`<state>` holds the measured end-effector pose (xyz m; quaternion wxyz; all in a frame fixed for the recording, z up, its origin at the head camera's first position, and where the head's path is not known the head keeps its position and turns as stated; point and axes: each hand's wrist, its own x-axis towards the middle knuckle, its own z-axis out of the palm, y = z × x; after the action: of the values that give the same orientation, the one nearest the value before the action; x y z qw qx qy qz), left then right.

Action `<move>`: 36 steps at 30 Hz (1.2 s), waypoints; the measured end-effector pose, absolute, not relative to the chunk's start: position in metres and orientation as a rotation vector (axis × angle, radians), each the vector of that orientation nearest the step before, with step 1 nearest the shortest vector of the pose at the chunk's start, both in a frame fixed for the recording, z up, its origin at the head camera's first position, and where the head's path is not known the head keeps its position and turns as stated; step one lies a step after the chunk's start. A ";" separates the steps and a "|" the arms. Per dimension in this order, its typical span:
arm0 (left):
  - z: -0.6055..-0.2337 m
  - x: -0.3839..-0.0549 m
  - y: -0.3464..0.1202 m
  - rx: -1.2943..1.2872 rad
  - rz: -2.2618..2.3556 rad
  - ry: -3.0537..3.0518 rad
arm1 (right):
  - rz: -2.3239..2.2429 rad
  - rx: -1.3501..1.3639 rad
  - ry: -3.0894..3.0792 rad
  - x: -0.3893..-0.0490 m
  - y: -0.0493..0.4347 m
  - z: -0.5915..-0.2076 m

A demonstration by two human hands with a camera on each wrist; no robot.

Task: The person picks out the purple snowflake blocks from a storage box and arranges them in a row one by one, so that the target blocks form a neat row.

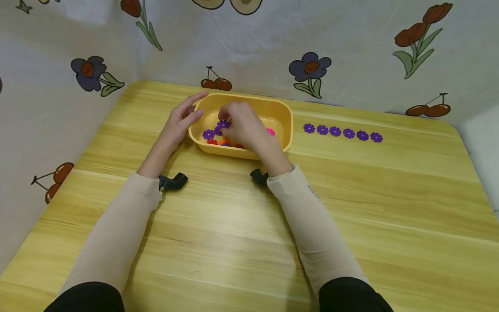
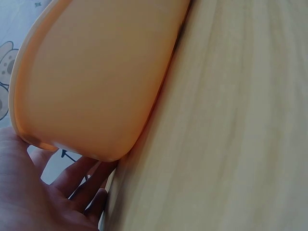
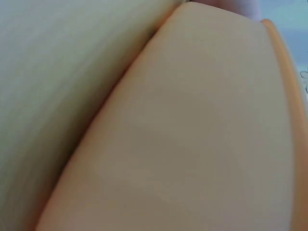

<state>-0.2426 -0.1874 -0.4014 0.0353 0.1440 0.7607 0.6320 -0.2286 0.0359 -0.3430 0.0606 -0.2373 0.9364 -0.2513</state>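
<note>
A yellow plastic tub [image 1: 243, 151] stands near the table's back edge. My left hand [image 1: 177, 123] holds the tub's left end, its thumb at the rim; the left wrist view shows several fingers [image 2: 77, 178] against the outside of the end wall. Inside the tub, my right hand [image 1: 247, 125] reaches down with curled fingers and pinches a purple flower-shaped disc [image 1: 223, 124]. Another purple disc [image 1: 208, 134] lies beside it, with red discs [image 1: 212, 141], an orange disc [image 1: 224, 141] and a pink disc [image 1: 270, 131]. The right wrist view shows only the tub's outer wall [image 3: 183, 120], the right hand being hidden there.
Several purple flower-shaped discs [image 1: 335, 131] lie in a row on the wooden table [image 1: 218, 242], right of the tub. A printed cloth [image 1: 257, 47] hangs behind the table. Black wrist-worn devices [image 1: 173, 181] stick out from both wrists.
</note>
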 end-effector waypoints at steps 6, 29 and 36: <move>-0.402 -0.243 -0.188 0.436 1.935 2.339 | -0.817 -0.746 2.847 -0.225 0.044 -0.336; -0.400 -0.240 -0.189 0.425 1.909 2.372 | -1.004 -0.913 2.993 -0.219 0.105 -0.330; -0.398 -0.240 -0.187 0.425 1.898 2.375 | -1.063 -0.858 2.973 -0.217 0.116 -0.325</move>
<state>-0.2405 -0.1870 -0.3985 0.0360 0.1385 0.7731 0.6179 -0.2171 0.1156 -0.3250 -0.0654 -0.2617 0.9067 -0.3243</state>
